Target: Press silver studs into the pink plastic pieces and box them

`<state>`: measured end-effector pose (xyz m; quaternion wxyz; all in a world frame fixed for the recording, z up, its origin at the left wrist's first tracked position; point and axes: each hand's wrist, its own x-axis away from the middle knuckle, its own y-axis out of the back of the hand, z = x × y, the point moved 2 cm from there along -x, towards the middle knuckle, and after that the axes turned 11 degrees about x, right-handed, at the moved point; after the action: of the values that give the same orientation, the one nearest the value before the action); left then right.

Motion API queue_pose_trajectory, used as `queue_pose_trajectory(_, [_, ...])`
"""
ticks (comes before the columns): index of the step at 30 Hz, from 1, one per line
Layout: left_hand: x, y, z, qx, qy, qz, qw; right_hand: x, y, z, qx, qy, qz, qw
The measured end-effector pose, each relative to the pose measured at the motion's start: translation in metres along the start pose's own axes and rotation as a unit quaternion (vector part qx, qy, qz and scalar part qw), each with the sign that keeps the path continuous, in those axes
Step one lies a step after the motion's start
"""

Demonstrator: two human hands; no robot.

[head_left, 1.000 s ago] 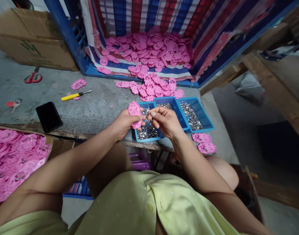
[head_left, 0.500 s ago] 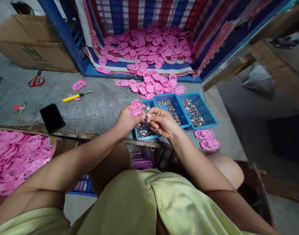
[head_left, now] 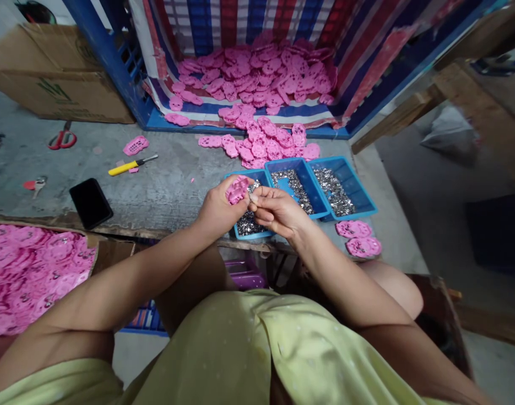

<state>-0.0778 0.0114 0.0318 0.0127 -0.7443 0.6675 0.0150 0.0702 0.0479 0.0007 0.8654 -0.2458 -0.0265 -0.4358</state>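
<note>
My left hand (head_left: 218, 209) is closed around a pink plastic piece (head_left: 237, 189) with a moulded shape on its face. Thumb and forefinger of my right hand (head_left: 279, 207) are pinched together right at the piece's lower edge; what they grip is too small and covered to make out. Both hands hover over the left blue bin (head_left: 249, 226), which holds small shiny metal parts. Beside it stand a middle blue bin (head_left: 291, 183) and a right blue bin (head_left: 339, 191) with similar metal parts. Two pink pieces (head_left: 358, 237) lie near my right forearm.
Behind the bins, loose pink pieces (head_left: 268, 140) spill from a lined blue crate (head_left: 156, 121). To the left lie a black phone (head_left: 90, 202), a yellow-handled tool (head_left: 124, 168), red scissors (head_left: 63, 138) and keys (head_left: 37, 185). A carton of pink pieces (head_left: 33, 275) sits lower left.
The pink piece in my left hand has turned, so its face shows at a steeper slant. My right hand stays pinched beside it. The view has shifted slightly.
</note>
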Motion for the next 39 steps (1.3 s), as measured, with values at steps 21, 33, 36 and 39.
queue_pose_trajectory(21, [0.002,0.0,-0.009,0.368,0.154,0.063,0.915,0.003,0.005,0.02,0.188,0.227,-0.181,0.938])
queue_pose_trajectory(33, [0.008,0.001,-0.012,0.255,-0.039,0.102,0.961,0.017,-0.009,0.028,0.231,0.25,-0.148,0.929])
queue_pose_trajectory(36, [0.008,0.001,-0.013,0.224,-0.036,0.093,0.97,0.017,-0.012,0.028,0.235,0.242,-0.147,0.93])
queue_pose_trajectory(39, [0.009,0.001,-0.014,0.215,-0.047,0.093,0.971,0.016,-0.013,0.027,0.24,0.24,-0.154,0.928])
